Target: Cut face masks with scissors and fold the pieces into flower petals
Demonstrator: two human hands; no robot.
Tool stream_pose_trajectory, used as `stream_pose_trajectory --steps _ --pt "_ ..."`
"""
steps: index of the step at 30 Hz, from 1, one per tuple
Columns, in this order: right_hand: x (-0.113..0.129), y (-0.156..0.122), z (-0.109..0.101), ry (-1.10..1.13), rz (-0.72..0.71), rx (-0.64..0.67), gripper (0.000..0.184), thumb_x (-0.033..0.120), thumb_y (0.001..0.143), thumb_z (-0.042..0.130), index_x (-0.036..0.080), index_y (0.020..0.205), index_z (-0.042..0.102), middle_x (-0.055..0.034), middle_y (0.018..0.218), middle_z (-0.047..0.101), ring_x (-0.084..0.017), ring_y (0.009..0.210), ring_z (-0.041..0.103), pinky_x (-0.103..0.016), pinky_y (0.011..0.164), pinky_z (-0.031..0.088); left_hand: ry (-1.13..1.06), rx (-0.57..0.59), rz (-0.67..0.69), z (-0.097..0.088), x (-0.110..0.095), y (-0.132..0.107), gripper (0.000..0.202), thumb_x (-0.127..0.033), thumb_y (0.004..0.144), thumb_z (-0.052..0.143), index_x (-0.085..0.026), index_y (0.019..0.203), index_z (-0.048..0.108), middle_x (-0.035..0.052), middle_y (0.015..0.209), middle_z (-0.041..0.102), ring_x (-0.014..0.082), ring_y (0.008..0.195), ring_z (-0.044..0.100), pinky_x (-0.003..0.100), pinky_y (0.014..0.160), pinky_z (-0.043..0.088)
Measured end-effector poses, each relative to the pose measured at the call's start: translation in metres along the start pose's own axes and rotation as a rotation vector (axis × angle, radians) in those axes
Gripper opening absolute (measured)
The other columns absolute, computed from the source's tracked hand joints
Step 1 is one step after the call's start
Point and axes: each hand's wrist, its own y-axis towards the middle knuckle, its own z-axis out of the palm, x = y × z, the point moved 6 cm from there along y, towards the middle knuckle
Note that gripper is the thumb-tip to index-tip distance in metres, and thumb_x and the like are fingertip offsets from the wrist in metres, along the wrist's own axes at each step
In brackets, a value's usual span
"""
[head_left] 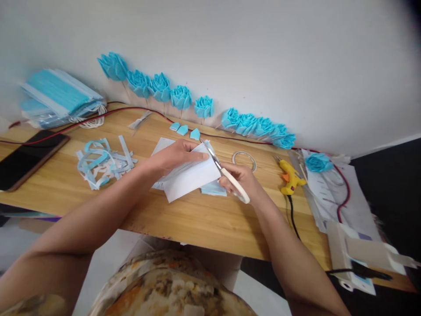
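My left hand (pixel 179 157) pinches a white sheet of mask fabric (pixel 190 179) near its far right corner, thumb on top. In my right hand (pixel 239 177) is a pair of scissors (pixel 235 182) with white handles. Their blades lie across the sheet's right corner, close to my left thumb. Beyond the sheet, several small light-blue cut pieces (pixel 183 130) rest on the table. More pale blue fabric (pixel 213 188) lies under the sheet, partly hidden by it and by my right hand.
Blue fabric flowers (pixel 180 97) on sticks lean along the wall. A stack of face masks (pixel 59 94), a phone (pixel 31 158) and cut strips (pixel 101 162) are at left. A tape ring (pixel 244 161), a yellow glue gun (pixel 290 175), another flower (pixel 318 162) and papers (pixel 357 188) are at right.
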Motion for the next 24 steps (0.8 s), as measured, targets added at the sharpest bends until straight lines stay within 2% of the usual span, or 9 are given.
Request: stream_pose_trajectory --steps 4,9,17,24 --pt "0.0 0.0 0.0 -0.009 0.021 -0.031 0.051 0.05 0.071 0.08 0.016 0.108 0.076 0.0063 0.056 0.045 -0.006 0.046 0.033 -0.023 0.043 0.029 0.042 -0.029 0.06 -0.005 -0.004 0.0 0.032 -0.047 0.075 0.076 -0.015 0.081 0.073 0.0031 0.068 0.067 0.0124 0.053 0.055 0.023 0.047 0.04" --pt "0.003 0.0 -0.001 -0.05 0.021 -0.002 0.038 0.048 0.074 0.078 0.016 0.093 0.073 0.0042 0.062 0.046 -0.008 0.054 0.038 -0.024 0.049 0.032 0.068 -0.071 0.09 -0.012 -0.005 0.001 0.03 -0.046 0.077 0.073 -0.016 0.078 0.072 -0.0003 0.063 0.062 0.0099 0.051 0.05 0.021 0.047 0.037" --pt "0.008 0.0 -0.001 -0.094 0.009 0.035 0.054 0.057 0.071 0.079 0.015 0.103 0.072 0.0015 0.07 0.05 -0.009 0.061 0.04 -0.023 0.053 0.035 0.161 -0.014 0.13 -0.006 -0.009 -0.001 0.031 -0.046 0.082 0.072 -0.015 0.075 0.075 0.0012 0.067 0.066 0.0107 0.055 0.054 0.022 0.05 0.039" --pt "0.005 0.0 0.001 -0.061 0.014 0.011 0.051 0.058 0.071 0.079 0.017 0.1 0.074 0.0023 0.065 0.049 -0.009 0.057 0.038 -0.024 0.051 0.032 0.164 -0.004 0.124 -0.004 -0.008 -0.002 0.032 -0.047 0.081 0.073 -0.015 0.075 0.076 0.0013 0.066 0.066 0.0105 0.053 0.051 0.022 0.049 0.038"
